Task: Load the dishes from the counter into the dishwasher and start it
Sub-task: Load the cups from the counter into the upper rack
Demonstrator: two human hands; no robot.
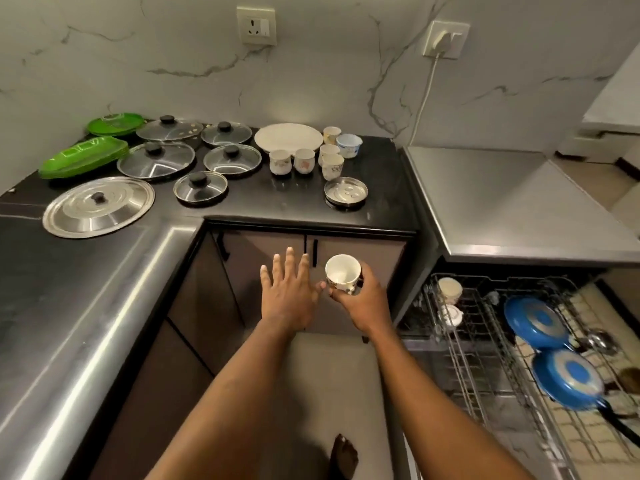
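The right hand (363, 299) grips a white floral teacup (343, 273), mouth up and tilted. The left hand (289, 294) is spread flat, fingers straight, holding nothing.

Dishwasher rack (502, 279) partly beyond the right edge

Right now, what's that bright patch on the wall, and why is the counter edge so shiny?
Head view: a soft glow lands on the wall above the plate; the counter edge is steel and mirrors light as a glare streak.

white floral cup (343, 274), green trays (83, 156), blue pans (537, 321), black counter (284, 199)
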